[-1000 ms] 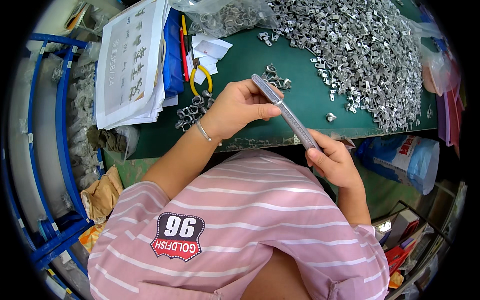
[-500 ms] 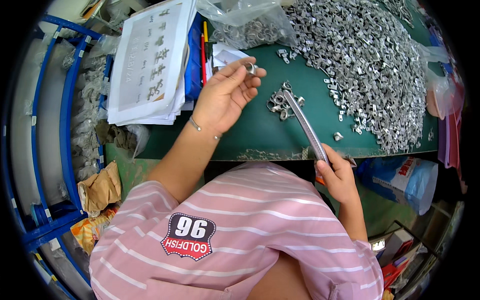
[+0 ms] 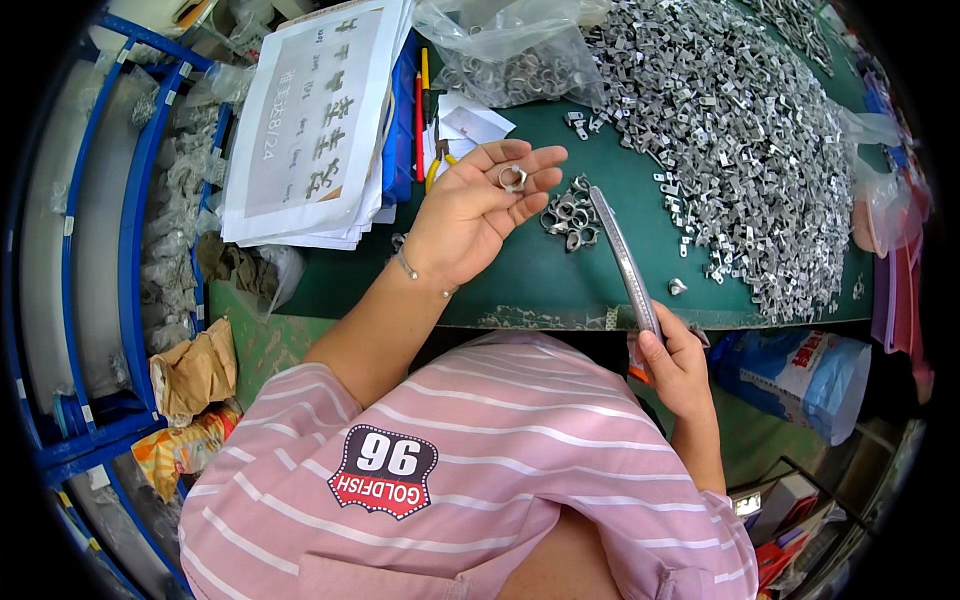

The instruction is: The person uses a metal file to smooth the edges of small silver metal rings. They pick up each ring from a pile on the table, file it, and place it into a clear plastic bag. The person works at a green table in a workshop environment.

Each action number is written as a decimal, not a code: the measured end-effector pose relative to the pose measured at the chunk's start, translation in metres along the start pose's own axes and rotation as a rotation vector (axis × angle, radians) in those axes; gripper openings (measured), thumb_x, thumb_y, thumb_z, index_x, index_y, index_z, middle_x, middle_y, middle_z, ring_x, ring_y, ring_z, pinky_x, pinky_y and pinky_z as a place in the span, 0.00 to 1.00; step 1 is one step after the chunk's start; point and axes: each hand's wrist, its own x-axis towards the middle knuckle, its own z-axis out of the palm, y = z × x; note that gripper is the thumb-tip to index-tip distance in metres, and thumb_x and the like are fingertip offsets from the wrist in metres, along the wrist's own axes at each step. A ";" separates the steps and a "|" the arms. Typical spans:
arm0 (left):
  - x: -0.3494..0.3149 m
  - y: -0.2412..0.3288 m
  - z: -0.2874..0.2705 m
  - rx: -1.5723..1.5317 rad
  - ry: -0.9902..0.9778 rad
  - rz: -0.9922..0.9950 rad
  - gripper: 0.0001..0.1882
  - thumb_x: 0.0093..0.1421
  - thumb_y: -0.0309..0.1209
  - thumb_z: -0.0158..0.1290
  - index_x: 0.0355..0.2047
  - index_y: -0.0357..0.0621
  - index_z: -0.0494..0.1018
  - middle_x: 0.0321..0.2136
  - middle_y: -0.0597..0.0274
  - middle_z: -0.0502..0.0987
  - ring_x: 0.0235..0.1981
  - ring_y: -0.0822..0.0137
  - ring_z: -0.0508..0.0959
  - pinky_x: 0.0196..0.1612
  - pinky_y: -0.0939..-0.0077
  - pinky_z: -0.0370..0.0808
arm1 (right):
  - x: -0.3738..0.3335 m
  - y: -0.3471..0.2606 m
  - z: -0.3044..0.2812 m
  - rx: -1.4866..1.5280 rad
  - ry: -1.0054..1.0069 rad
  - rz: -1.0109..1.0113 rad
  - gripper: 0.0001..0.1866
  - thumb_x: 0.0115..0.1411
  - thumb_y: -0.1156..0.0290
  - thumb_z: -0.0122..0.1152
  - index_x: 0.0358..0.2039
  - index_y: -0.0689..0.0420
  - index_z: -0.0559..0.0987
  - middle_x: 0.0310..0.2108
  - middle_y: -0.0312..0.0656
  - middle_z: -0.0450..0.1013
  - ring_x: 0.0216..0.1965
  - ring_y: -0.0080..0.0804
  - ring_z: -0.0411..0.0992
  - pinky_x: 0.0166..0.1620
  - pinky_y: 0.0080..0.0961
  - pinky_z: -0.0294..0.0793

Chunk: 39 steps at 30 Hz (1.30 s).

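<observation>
Palm up, my left hand is held over the table's near part, fingers stretched out. A small metal ring rests on those fingers, with the thumb lying away from it. My right hand is closed round the lower end of a long slim grey metal tool with fine marks along its length. The tool slants up to the left, its tip beside a small pile of metal rings on the green table. Whether the tip touches them I cannot tell.
A large heap of small metal parts covers the right of the table. One loose piece lies near the front edge. Behind my left hand are pliers, a clear bag of rings and a paper stack. Blue shelving stands left.
My left hand has moved slightly right and turned its palm up, fingers spreading. The ring, pinched at the fingertips before, now lies on the fingers. My right hand and its tool have barely shifted.
</observation>
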 end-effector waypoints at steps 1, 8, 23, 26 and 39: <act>-0.001 0.001 0.005 0.018 0.011 0.006 0.19 0.52 0.12 0.38 0.45 0.36 0.65 0.52 0.40 0.63 0.46 0.62 0.72 0.49 0.73 0.71 | 0.000 0.001 0.000 0.005 0.002 -0.003 0.21 0.59 0.68 0.52 0.51 0.65 0.67 0.23 0.33 0.66 0.24 0.17 0.64 0.29 0.15 0.66; 0.002 0.001 -0.011 0.007 0.082 -0.008 0.18 0.52 0.20 0.43 0.45 0.37 0.65 0.45 0.49 0.70 0.39 0.69 0.71 0.39 0.78 0.70 | -0.002 -0.001 -0.002 -0.023 0.067 0.027 0.21 0.59 0.68 0.51 0.51 0.64 0.67 0.21 0.32 0.66 0.23 0.17 0.64 0.28 0.14 0.65; 0.004 -0.054 -0.014 1.171 0.024 0.228 0.05 0.53 0.25 0.55 0.29 0.36 0.75 0.27 0.62 0.75 0.22 0.73 0.72 0.24 0.81 0.68 | -0.008 0.002 -0.005 0.045 0.097 0.076 0.21 0.60 0.68 0.52 0.52 0.62 0.67 0.21 0.31 0.66 0.21 0.14 0.62 0.23 0.11 0.61; 0.001 -0.042 -0.004 0.502 0.133 -0.243 0.07 0.57 0.26 0.51 0.32 0.34 0.73 0.28 0.60 0.76 0.21 0.76 0.71 0.22 0.85 0.67 | -0.006 0.006 -0.003 0.056 0.094 0.067 0.21 0.60 0.68 0.52 0.52 0.62 0.67 0.21 0.31 0.66 0.20 0.13 0.61 0.22 0.10 0.60; -0.001 -0.032 -0.005 0.211 0.114 -0.264 0.08 0.61 0.29 0.47 0.36 0.37 0.70 0.28 0.61 0.74 0.22 0.77 0.70 0.22 0.87 0.67 | -0.003 -0.004 0.004 -0.010 -0.020 0.115 0.19 0.59 0.70 0.52 0.50 0.63 0.68 0.24 0.32 0.66 0.25 0.16 0.63 0.30 0.14 0.65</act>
